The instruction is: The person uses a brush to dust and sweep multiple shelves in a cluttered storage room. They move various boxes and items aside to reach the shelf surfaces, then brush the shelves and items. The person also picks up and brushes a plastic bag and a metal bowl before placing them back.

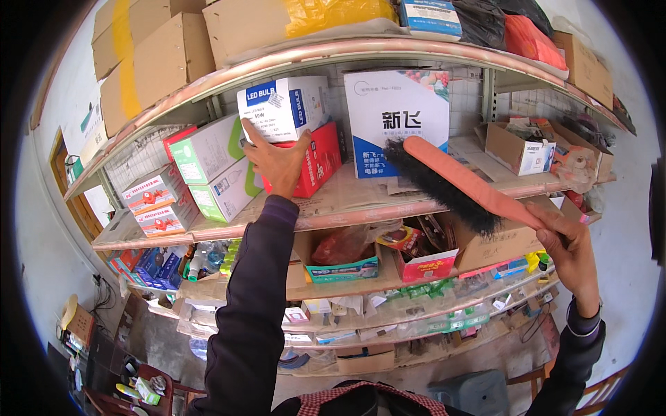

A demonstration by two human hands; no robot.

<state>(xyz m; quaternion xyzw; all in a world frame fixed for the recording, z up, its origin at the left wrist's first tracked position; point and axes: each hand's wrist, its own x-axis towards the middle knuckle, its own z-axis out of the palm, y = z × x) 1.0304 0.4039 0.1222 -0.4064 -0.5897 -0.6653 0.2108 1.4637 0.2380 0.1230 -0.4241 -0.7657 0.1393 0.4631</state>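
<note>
My right hand grips the pink handle of a bench brush with black bristles, held in front of the shelf and partly over a tall white and blue carton. My left hand is spread against a white and blue LED bulb box, fingers on its front and thumb near its lower edge. That box sits on a red box. Left of them stand stacked white and green boxes and smaller white and orange boxes.
Overhead, a shelf bears cardboard cartons and bags. At right is an open cardboard box of small goods. Lower shelves hold open boxes. A red chair and a grey plastic stool stand below.
</note>
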